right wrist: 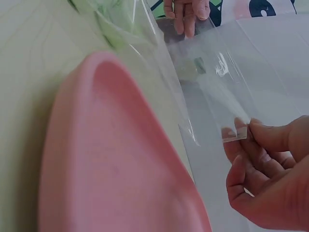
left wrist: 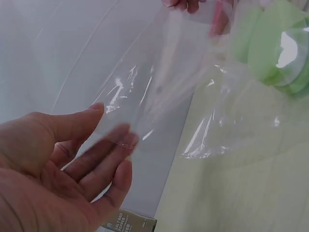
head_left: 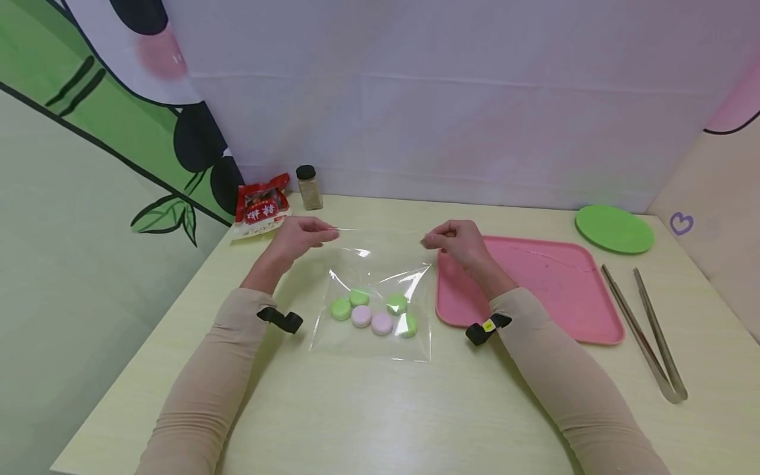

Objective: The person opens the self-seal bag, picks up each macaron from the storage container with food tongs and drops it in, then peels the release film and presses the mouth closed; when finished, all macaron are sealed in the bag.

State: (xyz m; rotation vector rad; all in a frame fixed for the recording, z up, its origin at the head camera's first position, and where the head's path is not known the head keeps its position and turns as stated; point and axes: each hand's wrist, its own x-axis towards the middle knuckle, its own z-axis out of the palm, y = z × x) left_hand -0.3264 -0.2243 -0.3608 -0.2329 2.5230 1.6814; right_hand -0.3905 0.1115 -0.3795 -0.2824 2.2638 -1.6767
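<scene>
A clear plastic bag (head_left: 368,277) is stretched between both hands over the table, holding several green macarons (head_left: 341,309) and two pale pink macarons (head_left: 361,316). My left hand (head_left: 301,237) pinches the bag's upper left corner between thumb and fingers; in the left wrist view, the fingers (left wrist: 104,166) show through the film. At the opposite upper corner, my right hand (head_left: 456,243) grips the film between thumb and fingertips. The right wrist view shows that hand (right wrist: 270,169) at the bag's edge, beside the pink tray.
A pink tray (head_left: 534,284) lies under the right forearm. Right of it are metal tongs (head_left: 653,336), with a green plate (head_left: 614,229) behind. At the back left stand a red-and-white packet (head_left: 261,208) and a black-capped seasoning jar (head_left: 309,189).
</scene>
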